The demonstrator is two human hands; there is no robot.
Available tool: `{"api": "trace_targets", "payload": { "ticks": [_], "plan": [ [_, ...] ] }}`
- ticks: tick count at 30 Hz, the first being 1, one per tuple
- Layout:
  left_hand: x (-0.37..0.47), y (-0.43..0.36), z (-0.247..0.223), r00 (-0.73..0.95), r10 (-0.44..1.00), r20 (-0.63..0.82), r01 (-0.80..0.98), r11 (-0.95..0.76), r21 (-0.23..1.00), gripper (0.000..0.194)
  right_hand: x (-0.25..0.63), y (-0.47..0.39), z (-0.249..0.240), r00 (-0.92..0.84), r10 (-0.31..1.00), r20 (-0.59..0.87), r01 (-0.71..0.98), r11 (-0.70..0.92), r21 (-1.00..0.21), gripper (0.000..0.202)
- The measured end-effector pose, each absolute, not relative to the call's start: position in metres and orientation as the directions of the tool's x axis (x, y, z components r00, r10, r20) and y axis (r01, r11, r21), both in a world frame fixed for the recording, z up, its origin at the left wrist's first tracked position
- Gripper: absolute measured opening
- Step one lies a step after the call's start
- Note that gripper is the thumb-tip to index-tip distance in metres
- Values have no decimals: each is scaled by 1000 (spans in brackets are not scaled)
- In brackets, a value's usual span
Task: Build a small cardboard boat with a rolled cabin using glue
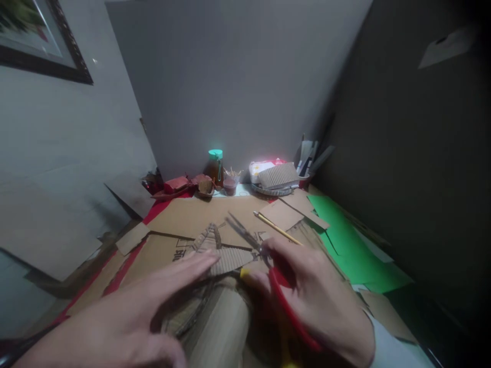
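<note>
My right hand point(318, 296) grips a pair of scissors point(245, 232) with red and yellow handles. The blades point up and left, slightly apart, over the table. My left hand point(141, 301) reaches in from the lower left, its fingers stretched together onto a corrugated cardboard piece point(232, 259) and its thumb lower down. Whether the thumb presses on anything is hard to see. Beside the fingertips rises a pointed corrugated cardboard form point(209, 237). Below, between both hands, lies a rounded cardboard roll point(224, 327), partly blurred.
A pencil point(276, 227) lies beyond the scissors, near flat cardboard pieces point(282, 214). Green sheet point(353, 245) covers the right side. Along the back stand a bottle point(216, 168), a cup of small sticks point(230, 185), a loaded tray point(272, 191) and a pen holder point(304, 180).
</note>
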State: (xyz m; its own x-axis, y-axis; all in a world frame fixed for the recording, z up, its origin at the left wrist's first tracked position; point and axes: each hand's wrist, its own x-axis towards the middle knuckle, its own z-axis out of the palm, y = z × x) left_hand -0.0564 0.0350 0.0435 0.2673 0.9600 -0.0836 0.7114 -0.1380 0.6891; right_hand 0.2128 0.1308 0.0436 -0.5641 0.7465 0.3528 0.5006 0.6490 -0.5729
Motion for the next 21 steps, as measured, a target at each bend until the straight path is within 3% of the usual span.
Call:
{"api": "trace_targets", "payload": {
  "ticks": [3, 5, 8, 12, 15, 21],
  "plan": [
    [-47, 44, 52, 7, 997, 78, 555, -68, 829, 43, 213, 129, 36, -549, 665, 507, 566, 742, -361, 17],
    [-40, 49, 56, -156, 978, 140, 402, -66, 913, 25, 214, 129, 33, -543, 583, 605, 583, 780, -228, 27],
    [-29, 55, 60, -252, 945, 209, 209, -158, 965, 29, 216, 129, 31, -578, 453, 679, 585, 810, -42, 36],
    [-14, 58, 62, -108, 977, 187, 78, -179, 981, 54, 217, 129, 31, -623, 346, 702, 590, 797, 131, 38],
    [-2, 62, 62, -64, 993, 100, 9, -99, 995, 62, 215, 127, 31, -602, 284, 747, 585, 793, 169, 34],
    [15, 68, 61, -147, 988, 57, -51, -65, 997, 44, 214, 122, 34, -600, 289, 746, 594, 785, 174, 33]
  ]
}}
